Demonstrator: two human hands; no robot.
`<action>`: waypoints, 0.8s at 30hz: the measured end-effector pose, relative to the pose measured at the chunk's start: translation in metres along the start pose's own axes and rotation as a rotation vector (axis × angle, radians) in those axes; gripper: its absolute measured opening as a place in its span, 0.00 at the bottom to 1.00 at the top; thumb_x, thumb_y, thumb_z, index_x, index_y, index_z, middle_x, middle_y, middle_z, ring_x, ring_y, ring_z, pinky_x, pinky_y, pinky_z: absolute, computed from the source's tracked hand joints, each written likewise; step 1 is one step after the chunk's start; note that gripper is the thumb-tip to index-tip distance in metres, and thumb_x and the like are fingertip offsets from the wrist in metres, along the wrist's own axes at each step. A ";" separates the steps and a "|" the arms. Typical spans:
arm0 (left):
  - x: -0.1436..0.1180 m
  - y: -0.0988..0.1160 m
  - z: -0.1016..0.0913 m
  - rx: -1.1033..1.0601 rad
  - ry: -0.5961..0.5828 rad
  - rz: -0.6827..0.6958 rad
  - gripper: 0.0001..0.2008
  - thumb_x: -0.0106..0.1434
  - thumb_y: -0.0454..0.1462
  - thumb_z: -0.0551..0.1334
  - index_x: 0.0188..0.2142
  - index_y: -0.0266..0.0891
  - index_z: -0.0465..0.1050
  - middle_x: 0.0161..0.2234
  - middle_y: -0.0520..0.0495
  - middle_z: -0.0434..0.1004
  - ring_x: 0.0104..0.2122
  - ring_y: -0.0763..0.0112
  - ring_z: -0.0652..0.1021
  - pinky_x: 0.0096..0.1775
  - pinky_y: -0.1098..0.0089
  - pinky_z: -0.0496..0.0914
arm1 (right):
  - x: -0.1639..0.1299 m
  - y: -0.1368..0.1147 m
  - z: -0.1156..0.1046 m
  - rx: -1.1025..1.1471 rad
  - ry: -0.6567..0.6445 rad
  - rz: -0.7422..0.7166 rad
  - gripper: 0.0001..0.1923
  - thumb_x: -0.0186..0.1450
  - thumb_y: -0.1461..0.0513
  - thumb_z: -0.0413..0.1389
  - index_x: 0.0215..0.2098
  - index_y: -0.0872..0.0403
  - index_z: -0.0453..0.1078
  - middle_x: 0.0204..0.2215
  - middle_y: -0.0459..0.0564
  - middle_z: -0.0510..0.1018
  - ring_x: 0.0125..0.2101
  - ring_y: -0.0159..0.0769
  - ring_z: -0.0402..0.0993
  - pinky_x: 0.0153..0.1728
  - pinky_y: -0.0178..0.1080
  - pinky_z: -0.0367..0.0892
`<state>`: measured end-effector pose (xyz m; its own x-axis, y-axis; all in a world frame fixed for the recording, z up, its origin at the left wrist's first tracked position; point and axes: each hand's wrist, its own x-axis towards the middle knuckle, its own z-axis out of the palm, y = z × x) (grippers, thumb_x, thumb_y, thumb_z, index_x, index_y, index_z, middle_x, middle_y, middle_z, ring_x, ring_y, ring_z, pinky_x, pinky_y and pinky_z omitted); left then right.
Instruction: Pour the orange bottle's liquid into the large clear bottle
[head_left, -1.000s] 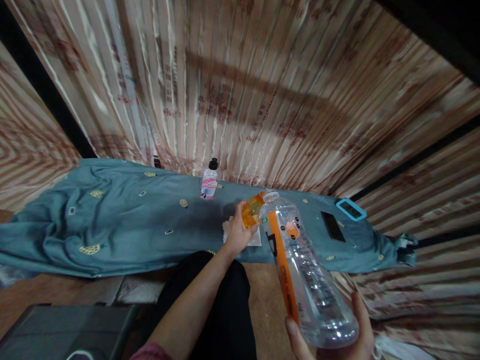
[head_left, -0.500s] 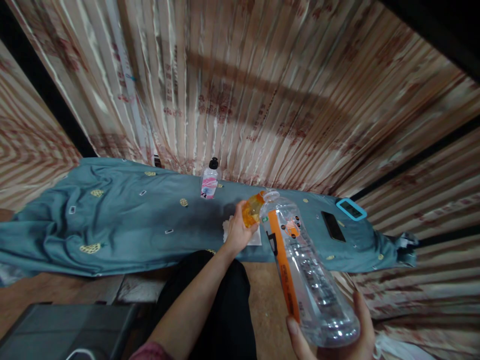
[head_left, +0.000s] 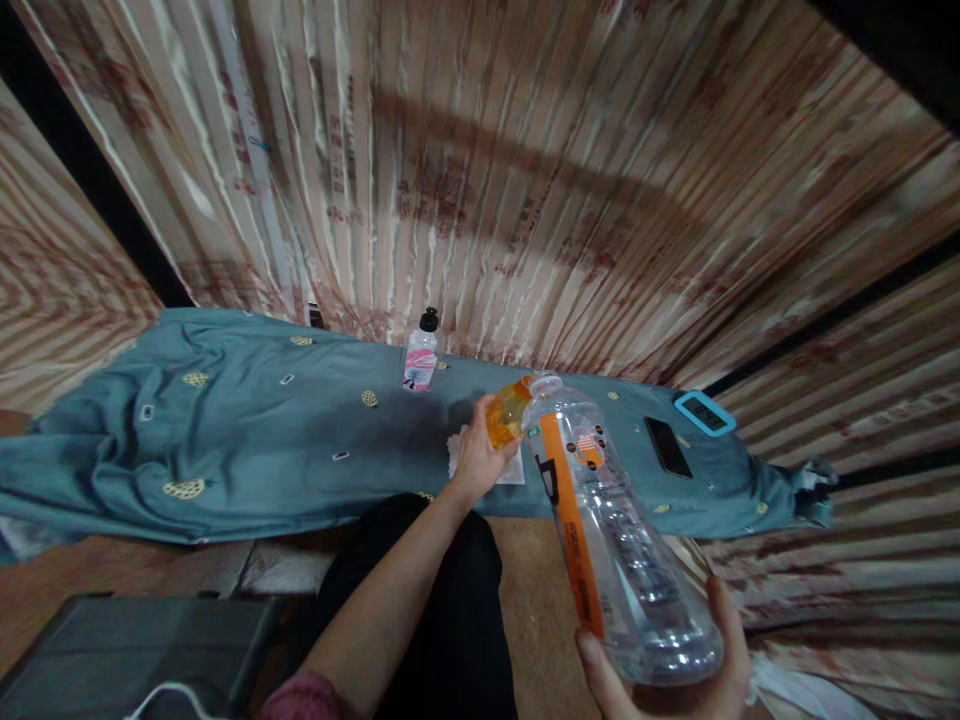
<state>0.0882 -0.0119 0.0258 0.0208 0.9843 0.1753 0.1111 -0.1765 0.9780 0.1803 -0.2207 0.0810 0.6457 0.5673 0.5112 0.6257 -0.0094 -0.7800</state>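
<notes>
The clear bottle (head_left: 619, 520) with the orange label is held aslant above the near edge of the cloth (head_left: 255, 420), its base near and right, its neck far and left. The neck meets the upper end of an orange container (head_left: 508, 415) in view; whether they touch, I cannot tell. Both seem angled so that their ends come together.

The right hand (head_left: 675, 698) cups the bottle's base, thumb on the left and fingers on the right, a low hold that probably leaves the neck free. The left hand (head_left: 478, 458) is closed around the container, probably to steady it, with the forearm reaching far and slightly right over the dark trousers (head_left: 457, 600).

White paper (head_left: 514, 473) lies beneath the left hand. Farther left stands a small bottle (head_left: 421, 362); to the right lie a phone (head_left: 667, 447) and a blue-framed clock (head_left: 705, 413).
</notes>
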 end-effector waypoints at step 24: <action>0.000 0.003 -0.003 0.045 -0.003 -0.049 0.35 0.54 0.34 0.69 0.59 0.47 0.59 0.52 0.47 0.79 0.50 0.57 0.81 0.55 0.55 0.73 | 0.000 -0.002 0.003 0.034 0.034 0.020 0.62 0.50 0.42 0.69 0.71 0.60 0.49 0.68 0.71 0.56 0.66 0.69 0.56 0.61 0.75 0.52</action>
<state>0.0859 -0.0127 0.0294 0.0168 0.9918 0.1268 0.1564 -0.1278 0.9794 0.1780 -0.2183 0.0821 0.6727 0.5393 0.5065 0.5974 0.0080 -0.8019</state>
